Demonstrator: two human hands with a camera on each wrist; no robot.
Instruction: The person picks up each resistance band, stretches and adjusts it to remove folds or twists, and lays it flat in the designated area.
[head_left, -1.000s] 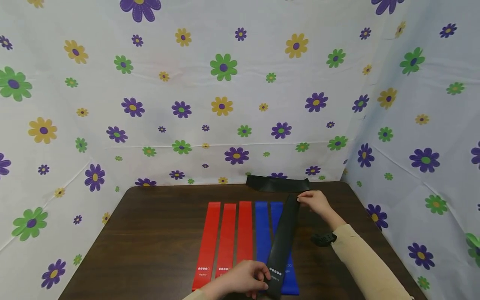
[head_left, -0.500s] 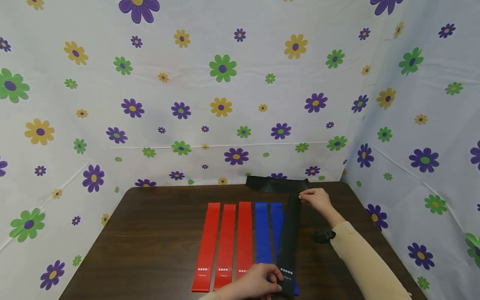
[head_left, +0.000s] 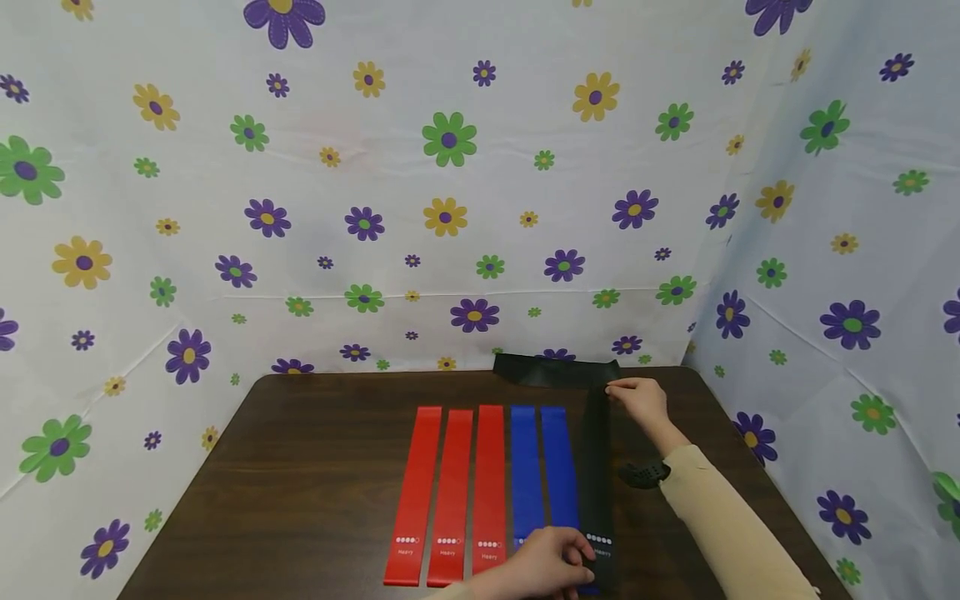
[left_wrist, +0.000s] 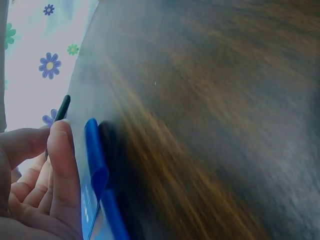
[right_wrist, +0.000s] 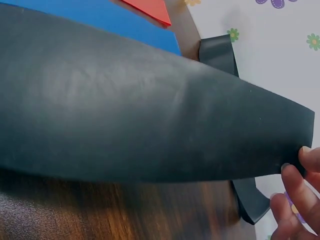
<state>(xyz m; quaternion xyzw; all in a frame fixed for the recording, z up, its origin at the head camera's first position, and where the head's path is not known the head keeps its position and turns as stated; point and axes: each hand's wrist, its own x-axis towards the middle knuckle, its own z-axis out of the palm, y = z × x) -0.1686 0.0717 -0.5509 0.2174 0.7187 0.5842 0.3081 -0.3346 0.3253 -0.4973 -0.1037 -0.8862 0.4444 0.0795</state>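
A black resistance band (head_left: 597,475), printed "Heavy" at its near end, stretches lengthwise between both hands. My left hand (head_left: 543,562) pinches its near end between thumb and fingers; in the left wrist view only the dark edge of that end shows past the fingertips (left_wrist: 61,125). At the far end, my right hand (head_left: 641,404) pinches one corner of the band, clearly visible in the right wrist view, where the band (right_wrist: 150,110) bows above the table. Just left of it lie two blue bands (head_left: 527,467), their near ends partly hidden by the left hand.
Three red bands (head_left: 452,492) lie side by side left of the blue ones on the dark wooden table (head_left: 300,475). Another black band (head_left: 551,372) lies crosswise at the back edge, against the flowered cloth (head_left: 405,183). A black device (head_left: 645,475) sits at the right wrist.
Both hands have carried the black band to the right, off the blue band it overlapped. Its slant has straightened, so it runs nearly parallel to the other bands.
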